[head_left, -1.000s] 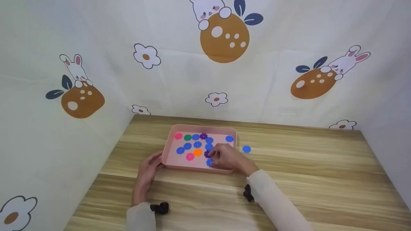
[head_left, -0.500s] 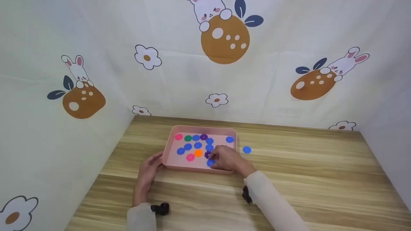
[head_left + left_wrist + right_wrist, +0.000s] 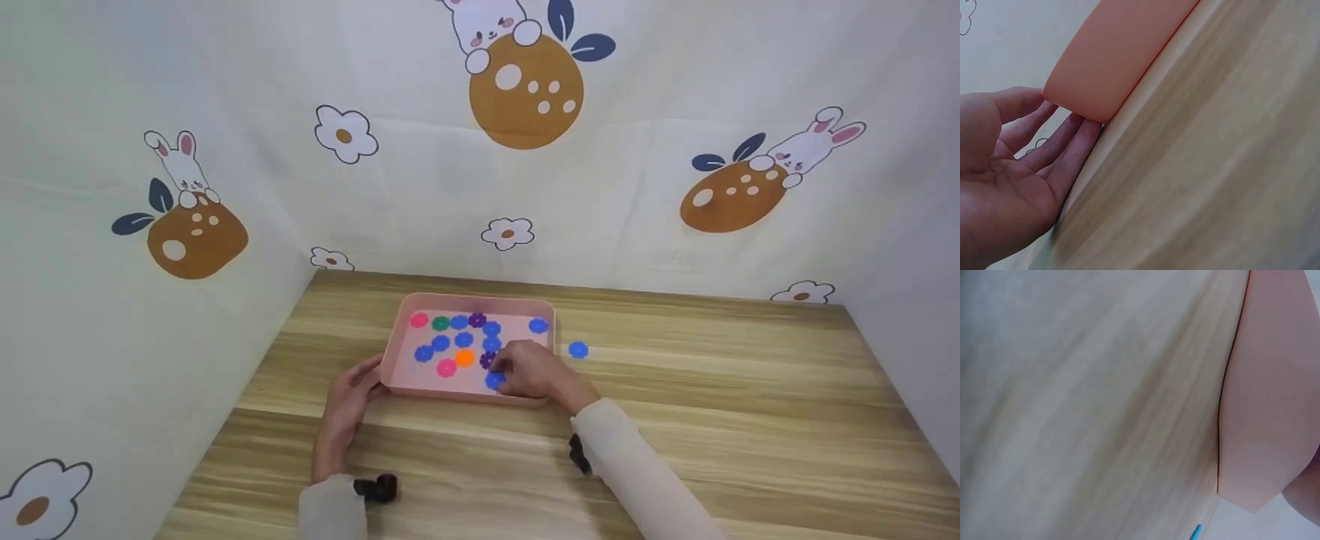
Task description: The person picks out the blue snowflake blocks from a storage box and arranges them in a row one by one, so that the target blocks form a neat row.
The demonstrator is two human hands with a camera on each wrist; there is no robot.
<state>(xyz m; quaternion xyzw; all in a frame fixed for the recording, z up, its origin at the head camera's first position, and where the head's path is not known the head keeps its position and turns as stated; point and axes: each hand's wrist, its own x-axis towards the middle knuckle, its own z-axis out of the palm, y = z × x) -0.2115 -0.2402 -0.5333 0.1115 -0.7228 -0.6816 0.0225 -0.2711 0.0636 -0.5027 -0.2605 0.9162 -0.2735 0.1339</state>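
A pink tray [image 3: 465, 394] holds several small flower-shaped discs in blue, purple, pink, green and orange. My left hand [image 3: 348, 394] is at its left side; in the left wrist view, the fingers [image 3: 1067, 160] reach against the outer wall and the thumb side meets the rim. Over the near right wall reaches my right hand [image 3: 536, 371], fingers curled down inside the tray. Its thumb and fingertips pinch a blue flower disc [image 3: 494, 380], partly covered by them. A purple disc [image 3: 488, 360] lies right at the fingertips. The right wrist view shows mostly the tray's outer wall [image 3: 1269, 382].
One blue disc [image 3: 578, 350] lies on the wooden table [image 3: 712, 420], just right of the tray. A pale cloth [image 3: 420, 187] printed with rabbits and flowers hangs behind and at the sides. Black wrist-worn devices [image 3: 377, 488] sit at both sleeves.
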